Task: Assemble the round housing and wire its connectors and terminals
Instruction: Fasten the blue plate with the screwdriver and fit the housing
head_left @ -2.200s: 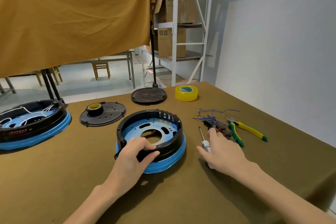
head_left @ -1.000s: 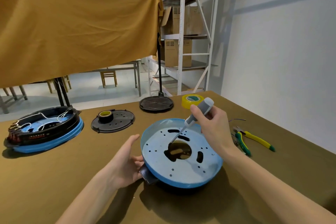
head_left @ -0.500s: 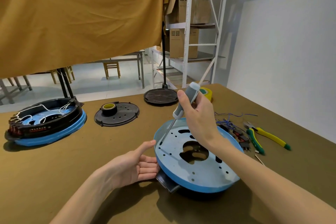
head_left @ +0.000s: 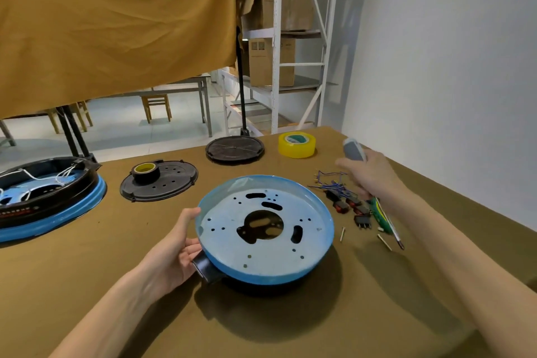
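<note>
So it's a workshop with a big mustard cloth (head_left: 116, 23) hung up behind, a metal shelving rack (head_left: 277, 38) with cardboard boxes, and an olive-brown table (head_left: 87, 285) in front. Biggest thing on it is the round housing (head_left: 264, 229), sitting flipped over near the middle, pale blue plate with holes facing up, black body underneath. Second housing (head_left: 43, 195) with white wires inside is off at the left edge. Behind: a black perforated disc (head_left: 174, 186) with a small tape roll (head_left: 144, 171) on it, another black disc (head_left: 234, 149), and a yellow tape roll (head_left: 296, 144). Left hand (head_left: 174, 253) cups the housing's left rim, thumb up along the edge, fingers curled under by the black stub. Right hand (head_left: 369, 177) is over to the right, well clear of the housing, fingers wrapped round the grey screwdriver (head_left: 353, 151) handle, kinda blurred. Under it: blue wires and connectors (head_left: 343, 197), green-yellow pliers (head_left: 379, 213), couple loose screws (head_left: 343, 233)
</note>
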### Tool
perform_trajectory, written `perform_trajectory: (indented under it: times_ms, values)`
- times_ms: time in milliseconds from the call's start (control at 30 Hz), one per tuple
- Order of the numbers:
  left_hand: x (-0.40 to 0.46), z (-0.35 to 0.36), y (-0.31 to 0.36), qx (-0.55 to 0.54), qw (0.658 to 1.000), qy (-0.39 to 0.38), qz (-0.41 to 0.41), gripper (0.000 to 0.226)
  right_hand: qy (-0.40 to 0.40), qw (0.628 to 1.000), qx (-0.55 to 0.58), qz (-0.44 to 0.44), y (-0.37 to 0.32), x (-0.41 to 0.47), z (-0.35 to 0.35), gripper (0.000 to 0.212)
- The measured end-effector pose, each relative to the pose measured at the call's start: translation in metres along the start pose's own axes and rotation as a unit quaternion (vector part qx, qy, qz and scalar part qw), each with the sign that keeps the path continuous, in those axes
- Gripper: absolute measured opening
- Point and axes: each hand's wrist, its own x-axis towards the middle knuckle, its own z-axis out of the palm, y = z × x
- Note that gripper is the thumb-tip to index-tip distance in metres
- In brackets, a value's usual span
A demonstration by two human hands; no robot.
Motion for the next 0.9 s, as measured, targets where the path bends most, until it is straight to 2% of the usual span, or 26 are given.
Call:
perform_trajectory:
  times_ms: [100, 200, 267, 367, 500, 600, 667, 767, 833, 900]
  values:
    - [0.003, -0.001, -0.002, -0.012, 1.000, 0.007, 0.016, 0.064, -0.063, 0.967, -0.244, 0.038, 0.038, -0.007, -0.008, 0.022]
    - [0.001, 0.003, -0.002, -0.013, 0.999, 0.017, 0.028, 0.064, -0.110, 0.925, -0.352, 0.085, 0.067, -0.019, 0.001, 0.026]
    - [-0.002, 0.005, -0.003, -0.012, 0.999, 0.026, 0.033, 0.064, -0.095, 0.904, -0.410, 0.079, 0.076, -0.024, 0.007, 0.029]
    - [-0.007, 0.007, -0.003, -0.013, 0.999, 0.028, 0.039, 0.063, -0.001, 0.845, -0.534, 0.002, 0.080, -0.028, 0.010, 0.037]
    - [-0.008, 0.005, -0.003, -0.016, 1.000, 0.015, 0.018, 0.069, 0.034, 0.831, -0.552, -0.057, 0.082, -0.031, 0.013, 0.046]
    - [-0.008, 0.005, -0.002, -0.013, 1.000, 0.014, 0.016, 0.071, 0.082, 0.822, -0.547, -0.135, 0.084, -0.033, 0.018, 0.030]
    - [-0.009, 0.007, -0.002, -0.012, 1.000, 0.014, 0.021, 0.067, 0.047, 0.823, -0.553, -0.122, 0.081, -0.034, 0.024, 0.033]
    - [-0.011, 0.009, -0.002, -0.013, 1.000, 0.009, 0.021, 0.066, 0.009, 0.785, -0.614, -0.085, 0.075, -0.034, 0.038, 0.041]
    - [-0.011, 0.008, -0.002, -0.019, 1.000, 0.003, 0.020, 0.065, 0.002, 0.781, -0.620, -0.076, 0.069, -0.031, 0.044, 0.026]
    - [-0.011, 0.007, -0.003, -0.015, 1.000, 0.006, 0.020, 0.066, -0.019, 0.794, -0.606, -0.053, 0.063, -0.028, 0.047, 0.017]
